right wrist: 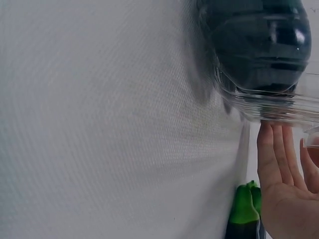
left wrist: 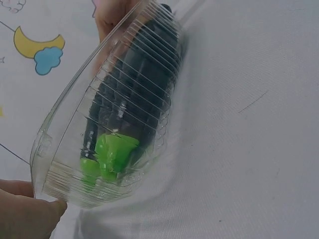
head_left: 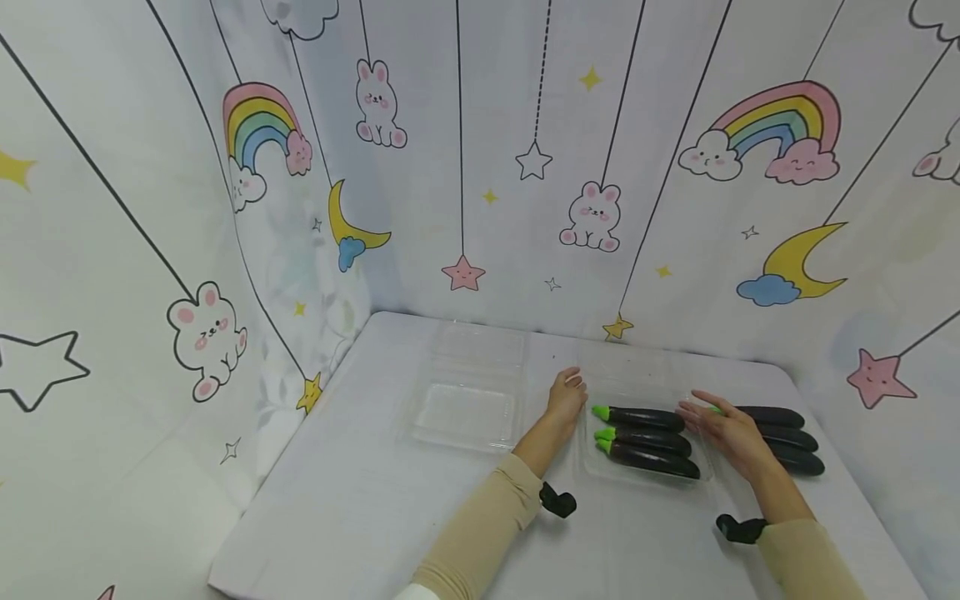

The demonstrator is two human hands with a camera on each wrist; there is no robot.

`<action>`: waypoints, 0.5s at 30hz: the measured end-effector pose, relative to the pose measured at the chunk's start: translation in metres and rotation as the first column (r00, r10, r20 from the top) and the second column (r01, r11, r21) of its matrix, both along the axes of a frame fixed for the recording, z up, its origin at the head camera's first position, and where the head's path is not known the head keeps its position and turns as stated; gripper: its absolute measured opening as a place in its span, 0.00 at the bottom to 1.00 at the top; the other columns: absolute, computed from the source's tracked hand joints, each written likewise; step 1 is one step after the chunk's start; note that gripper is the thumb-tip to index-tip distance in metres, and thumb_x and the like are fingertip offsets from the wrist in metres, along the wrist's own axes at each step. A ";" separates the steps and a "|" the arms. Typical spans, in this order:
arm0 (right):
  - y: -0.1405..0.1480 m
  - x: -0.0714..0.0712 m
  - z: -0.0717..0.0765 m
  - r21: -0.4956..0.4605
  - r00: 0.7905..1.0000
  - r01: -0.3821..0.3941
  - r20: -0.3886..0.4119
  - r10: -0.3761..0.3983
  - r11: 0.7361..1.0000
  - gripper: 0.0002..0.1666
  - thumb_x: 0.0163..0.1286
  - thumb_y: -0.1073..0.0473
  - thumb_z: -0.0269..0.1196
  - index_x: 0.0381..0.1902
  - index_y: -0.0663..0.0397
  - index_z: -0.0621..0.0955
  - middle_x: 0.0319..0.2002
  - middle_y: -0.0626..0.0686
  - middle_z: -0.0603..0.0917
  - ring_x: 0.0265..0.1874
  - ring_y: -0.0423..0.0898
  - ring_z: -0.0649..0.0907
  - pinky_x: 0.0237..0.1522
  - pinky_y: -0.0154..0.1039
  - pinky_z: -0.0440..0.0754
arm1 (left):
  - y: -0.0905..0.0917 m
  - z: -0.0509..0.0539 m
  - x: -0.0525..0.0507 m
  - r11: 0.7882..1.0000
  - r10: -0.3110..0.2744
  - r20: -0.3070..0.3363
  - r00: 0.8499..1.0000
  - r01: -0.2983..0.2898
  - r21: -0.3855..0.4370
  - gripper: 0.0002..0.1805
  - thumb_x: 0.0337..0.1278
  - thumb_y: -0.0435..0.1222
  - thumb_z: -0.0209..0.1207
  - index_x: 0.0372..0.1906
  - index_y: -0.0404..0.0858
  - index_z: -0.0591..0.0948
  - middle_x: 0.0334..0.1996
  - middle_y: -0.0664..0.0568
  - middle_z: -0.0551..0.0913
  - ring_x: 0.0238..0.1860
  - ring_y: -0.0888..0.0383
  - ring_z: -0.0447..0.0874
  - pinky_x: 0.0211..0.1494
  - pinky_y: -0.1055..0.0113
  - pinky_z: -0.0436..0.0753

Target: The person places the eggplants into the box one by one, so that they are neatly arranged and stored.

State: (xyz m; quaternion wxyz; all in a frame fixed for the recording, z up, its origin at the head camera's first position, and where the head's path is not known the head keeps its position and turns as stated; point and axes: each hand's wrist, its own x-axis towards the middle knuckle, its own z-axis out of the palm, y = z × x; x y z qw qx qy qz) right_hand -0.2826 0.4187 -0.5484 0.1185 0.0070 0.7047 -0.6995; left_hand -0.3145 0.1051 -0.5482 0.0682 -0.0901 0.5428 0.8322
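At the near edge of my head view: a beige left sleeve (head_left: 480, 525) and a beige right sleeve (head_left: 810, 562) reach forward, with a small black fitting (head_left: 558, 500) by each wrist.
Loaded container: right of centre on the white table (head_left: 337, 500), I see an open transparent container (head_left: 611, 473) holding three glossy dark eggplants (head_left: 652, 440) side by side, green caps toward the left.
Left hand: the left hand (head_left: 564, 400) is at the container's left end, fingers slightly bent; my left wrist view shows its thumb at a corner, but I cannot tell whether it pinches the lip.
Right hand: the right hand (head_left: 726, 429) is at the opposite end, fingers straight and close together, tips touching the end wall, gripping nothing.
Handling: I judge the plastic light, thin and springy, easily dented by squeezing; the eggplants look firm, smooth and slippery, heavier than their container. I would take hold at both short ends, under the lip, supporting the base.
Loose eggplants: three loose eggplants (head_left: 787, 436) lie just right of the right hand, partly hidden by it.
Second container: another transparent container (head_left: 465, 417) stands left of the left hand.
Farthest off: a pale backdrop (head_left: 510, 108) shows rabbits, rainbows, moons and stars.
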 end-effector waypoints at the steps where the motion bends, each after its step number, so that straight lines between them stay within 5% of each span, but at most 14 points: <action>1: 0.000 0.000 -0.001 -0.006 1.000 0.005 -0.001 -0.005 1.000 0.37 0.86 0.61 0.51 0.85 0.54 0.51 0.66 0.46 0.82 0.59 0.35 0.84 0.60 0.29 0.83 | 0.000 0.000 0.000 1.000 0.002 -0.001 1.000 -0.002 0.002 0.30 0.67 0.16 0.50 0.72 0.32 0.71 0.72 0.31 0.70 0.73 0.39 0.71 0.69 0.54 0.80; 8: 0.002 0.000 -0.004 -0.053 1.000 0.008 -0.009 -0.008 0.999 0.33 0.86 0.61 0.50 0.83 0.46 0.57 0.61 0.41 0.85 0.56 0.33 0.85 0.57 0.26 0.83 | 0.000 0.002 0.001 0.999 0.009 0.020 1.000 -0.009 0.034 0.26 0.70 0.18 0.50 0.68 0.38 0.75 0.70 0.34 0.72 0.71 0.43 0.73 0.62 0.61 0.82; 15: 0.003 0.001 -0.007 -0.089 1.000 -0.008 -0.030 0.005 0.996 0.24 0.85 0.59 0.53 0.72 0.37 0.67 0.60 0.42 0.85 0.55 0.34 0.86 0.54 0.26 0.83 | 0.002 -0.002 -0.001 0.994 0.038 0.004 0.999 -0.038 0.104 0.28 0.61 0.14 0.50 0.63 0.36 0.77 0.67 0.32 0.74 0.70 0.41 0.73 0.39 0.74 0.73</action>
